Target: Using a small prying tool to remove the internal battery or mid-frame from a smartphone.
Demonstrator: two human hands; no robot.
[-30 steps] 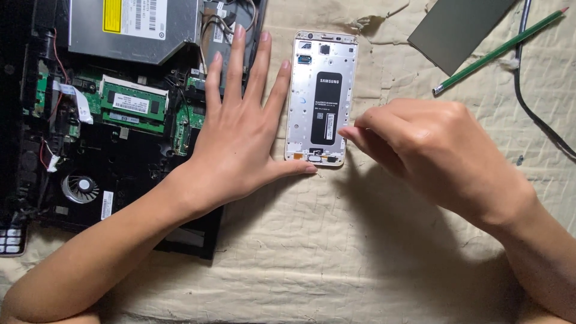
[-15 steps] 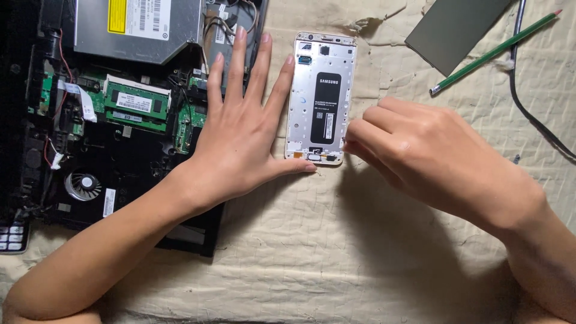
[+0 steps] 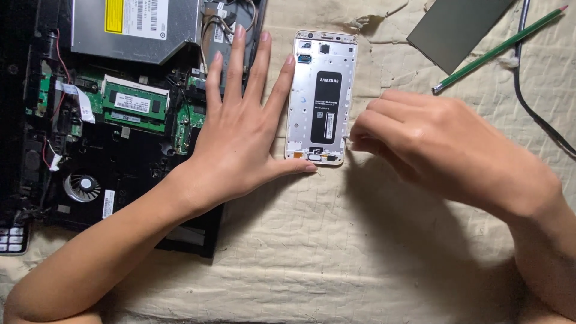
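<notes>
a: cream quilted cloth [image 3: 372,252] covers the bench i'm looking down on. what's at the centre?

b: an opened phone [image 3: 321,96], back cover off, lying flat and upright toward 12 o'clock. its black battery sits in the white-and-gold frame.

a: and my left hand [image 3: 240,135]?

b: it's spread flat, fingers released and pointing to 12 o'clock, thumb tip reaching under the phone's bottom edge at about 6 o'clock of it. the palm partly rests on the stripped laptop [image 3: 114,120] at 9 o'clock.

a: my right hand [image 3: 438,144]?

b: curled, fingertips pinched together right at the phone's lower right edge. i cannot tell whether it grips anything.

a: anything else?

b: a green pencil [image 3: 498,51] and a grey card [image 3: 459,27] at 2 o'clock, with a black cable [image 3: 531,102] near the right border.
</notes>
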